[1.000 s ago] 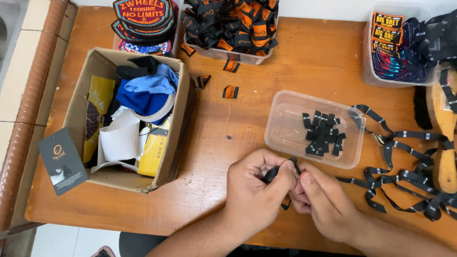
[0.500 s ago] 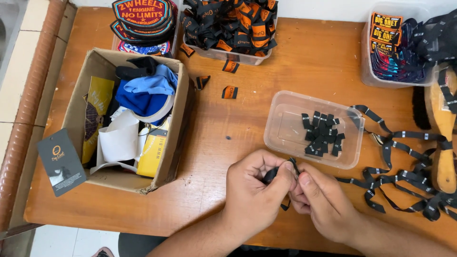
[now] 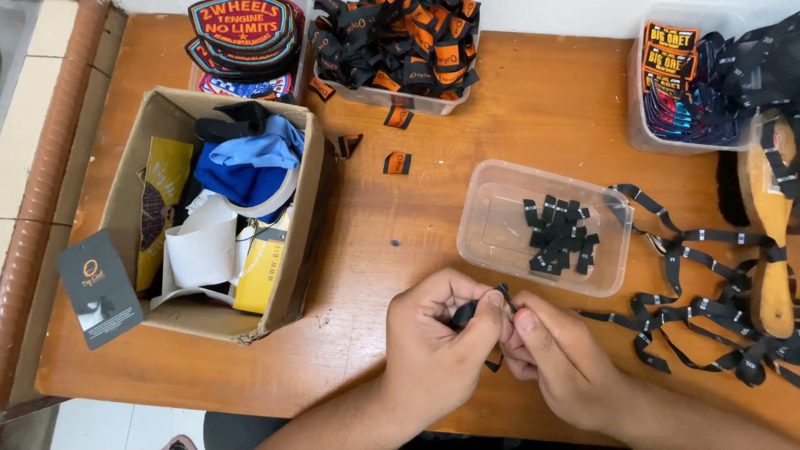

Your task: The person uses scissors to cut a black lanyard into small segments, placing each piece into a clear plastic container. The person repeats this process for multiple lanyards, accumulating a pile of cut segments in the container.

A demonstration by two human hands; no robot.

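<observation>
Over the near edge of the wooden table (image 3: 533, 108), my left hand (image 3: 437, 350) and my right hand (image 3: 562, 354) meet and pinch one small black fabric label (image 3: 464, 313) between their fingertips. Its ends stick out above and below the fingers. Just beyond the hands stands a clear plastic tub (image 3: 500, 221) with several folded black labels (image 3: 560, 235) piled in its right half. A long black printed ribbon (image 3: 708, 308) lies in loose loops to the right of my right hand.
An open cardboard box (image 3: 304, 208) holding blue cloth, papers and a yellow packet stands at left, with a dark hang tag (image 3: 98, 287) beside it. At the back are embroidered patches (image 3: 242, 25), a tub of black-and-orange labels (image 3: 392, 46) and a tub of coloured labels (image 3: 683, 92). A wooden brush (image 3: 771, 242) lies far right.
</observation>
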